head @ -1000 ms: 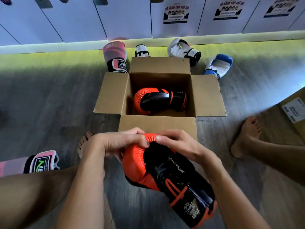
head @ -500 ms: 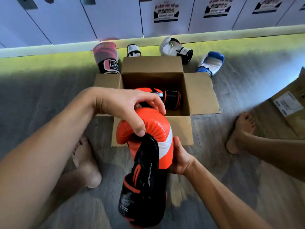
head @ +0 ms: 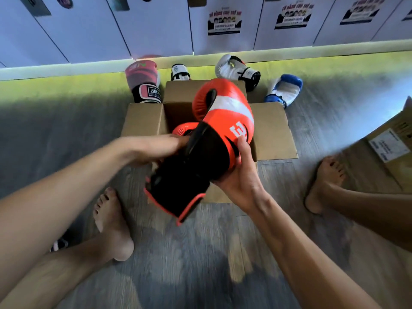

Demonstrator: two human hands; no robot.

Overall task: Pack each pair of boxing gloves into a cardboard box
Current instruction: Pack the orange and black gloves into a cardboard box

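Orange glove (head: pixel 207 150), black at the cuff, is held up in the head view over the near edge of the open box (head: pixel 275 130). Its padded end points away, tipped above the opening, and its cuff points toward the person. Its mate (head: pixel 185 128) already lies inside the box, just under it.

The left hand (head: pixel 156 148) grips the glove's palm side, fingertips hidden behind the black edge. The right hand (head: pixel 242 177) cups it from below on the other side, thumb pressed up against the orange shell. So the glove sits between the two hands, both clamped on it.

It looks bulky but light, soft and springy in the padding and stiffer at the cuff. Its smooth skin could slip, so the narrow waist between cuff and fist seems the surest hold.
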